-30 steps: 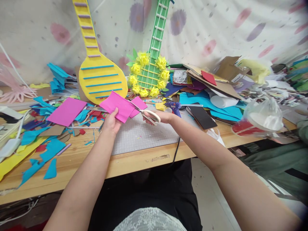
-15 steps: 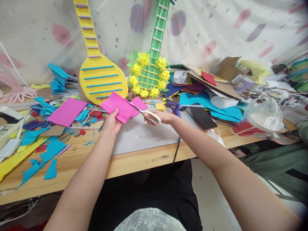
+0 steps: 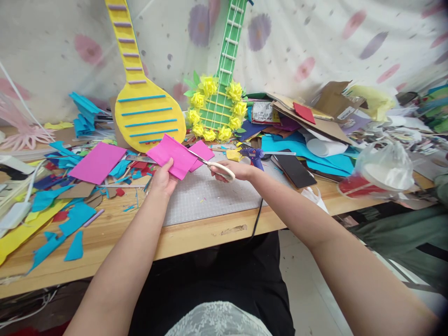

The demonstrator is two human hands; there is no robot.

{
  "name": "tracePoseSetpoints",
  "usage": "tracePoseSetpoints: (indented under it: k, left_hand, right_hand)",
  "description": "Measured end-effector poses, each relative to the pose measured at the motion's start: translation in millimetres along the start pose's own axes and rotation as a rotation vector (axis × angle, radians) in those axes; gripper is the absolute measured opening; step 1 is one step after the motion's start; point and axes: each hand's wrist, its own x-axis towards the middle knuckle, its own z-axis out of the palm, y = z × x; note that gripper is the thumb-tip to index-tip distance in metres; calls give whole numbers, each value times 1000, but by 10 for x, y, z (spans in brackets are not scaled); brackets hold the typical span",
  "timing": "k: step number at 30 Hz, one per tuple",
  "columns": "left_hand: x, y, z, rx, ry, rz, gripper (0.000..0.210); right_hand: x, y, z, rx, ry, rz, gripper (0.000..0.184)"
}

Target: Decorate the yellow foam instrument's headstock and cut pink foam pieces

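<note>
My left hand (image 3: pixel 165 179) grips a magenta sheet (image 3: pixel 171 154) that looks like craft foam or paper, thumb on top. In my right hand (image 3: pixel 234 171) is a pair of scissors (image 3: pixel 221 170) with cream handles, the fingers wrapped round the loops. The blades reach the sheet's right edge; whether they are cutting into it I cannot tell. Just behind them lies another magenta piece (image 3: pixel 203 153), above the grey cutting mat (image 3: pixel 196 205). A larger magenta sheet (image 3: pixel 98 162) rests to the left among scraps.
Behind stand a yellow paper instrument (image 3: pixel 150 105) and a green one (image 3: pixel 224 88) with yellow flowers. Right of my hands are a purple glue gun (image 3: pixel 252 154), a phone (image 3: pixel 294 171) and a bagged cup (image 3: pixel 374 175). Blue scraps (image 3: pixel 75 219) litter the left side.
Almost nothing differs. The magenta sheet and the scissors sit very slightly further right, and both hands keep their grip.
</note>
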Motion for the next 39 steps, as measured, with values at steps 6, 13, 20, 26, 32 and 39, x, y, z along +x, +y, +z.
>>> tracePoseSetpoints:
  k: [6, 13, 20, 26, 32, 39]
  left_hand:
    - [-65, 9, 61, 12, 48, -13, 30]
    - [-44, -15, 42, 2, 42, -26, 27]
    - [-50, -26, 46, -3, 73, -34, 29]
    - [-46, -33, 39, 1, 80, -40, 31]
    - [-41, -41, 40, 1, 80, -52, 34]
    - [-82, -37, 72, 9, 74, -44, 32]
  right_hand:
    - [2, 50, -17, -43, 3, -18, 48]
    - [11, 60, -4, -27, 6, 9, 46]
    - [1, 37, 42, -43, 43, 40, 46]
    - [-27, 2, 50, -57, 38, 46, 44]
    - [-70, -30, 48, -83, 30, 40, 45]
    - [-70, 39, 41, -72, 42, 55, 47]
